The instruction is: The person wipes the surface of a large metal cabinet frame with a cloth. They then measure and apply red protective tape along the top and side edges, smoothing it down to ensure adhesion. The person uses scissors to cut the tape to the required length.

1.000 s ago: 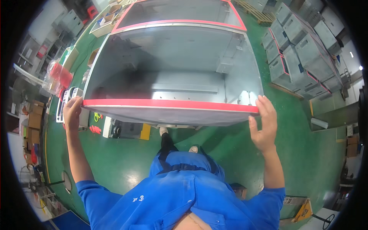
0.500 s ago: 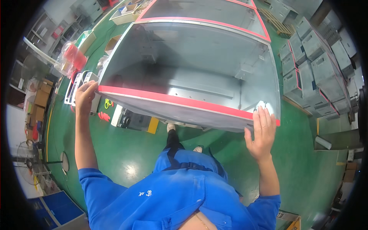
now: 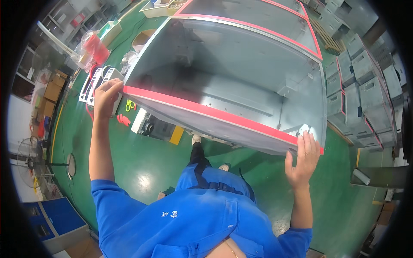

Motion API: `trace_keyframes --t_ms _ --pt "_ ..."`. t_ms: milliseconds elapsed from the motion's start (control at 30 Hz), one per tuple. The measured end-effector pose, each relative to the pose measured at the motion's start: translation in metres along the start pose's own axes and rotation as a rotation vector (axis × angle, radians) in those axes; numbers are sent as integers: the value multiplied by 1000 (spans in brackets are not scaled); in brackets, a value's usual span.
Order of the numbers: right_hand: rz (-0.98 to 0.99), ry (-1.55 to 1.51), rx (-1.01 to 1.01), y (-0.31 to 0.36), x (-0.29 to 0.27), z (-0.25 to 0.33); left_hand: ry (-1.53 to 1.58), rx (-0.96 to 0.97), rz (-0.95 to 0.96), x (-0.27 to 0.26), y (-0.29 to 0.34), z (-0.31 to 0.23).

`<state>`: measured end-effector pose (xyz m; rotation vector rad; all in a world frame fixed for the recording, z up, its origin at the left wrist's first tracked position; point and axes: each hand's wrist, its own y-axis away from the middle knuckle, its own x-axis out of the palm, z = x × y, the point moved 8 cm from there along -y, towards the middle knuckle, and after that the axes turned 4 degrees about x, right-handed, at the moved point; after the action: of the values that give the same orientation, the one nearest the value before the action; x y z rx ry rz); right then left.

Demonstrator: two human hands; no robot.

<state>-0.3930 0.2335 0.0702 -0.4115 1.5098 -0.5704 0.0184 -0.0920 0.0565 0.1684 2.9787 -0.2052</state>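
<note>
In front of me stands a large open grey metal cabinet (image 3: 241, 92), its interior facing up. A red strip (image 3: 206, 112) runs along its near rim. At the left end of the strip, my left hand (image 3: 107, 95) is closed in a pinch at the corner; exactly what its fingertips grip is partly hidden. My right hand (image 3: 302, 161) lies with straight fingers on the strip's right end, thumb apart on the outer side. Just beyond those fingertips is a small whitish piece (image 3: 306, 129), partly covered and too unclear to name.
Behind stands another cabinet with red edging (image 3: 254, 22). Power strips (image 3: 97, 86), yellow-green scissors (image 3: 130, 105) and a black-and-grey device (image 3: 150, 127) lie at the left. Stacked grey metal boxes (image 3: 361, 94) line the right side. A fan (image 3: 71, 164) stands far left.
The whole view has shifted and tilted slightly, so the cabinet appears farther right. Both hands stay at the same ends of the red strip.
</note>
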Motion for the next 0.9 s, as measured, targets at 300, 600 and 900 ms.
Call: trace_keyframes --t_ms 300,600,900 --pt "-18 -149 -129 -38 8 69 34 11 20 -2 -3 1" --pt "47 -84 -186 -44 31 92 -47 -26 -34 -6 1 3" --pt "44 -69 -191 -42 33 93 -24 8 -13 2 5 -10"
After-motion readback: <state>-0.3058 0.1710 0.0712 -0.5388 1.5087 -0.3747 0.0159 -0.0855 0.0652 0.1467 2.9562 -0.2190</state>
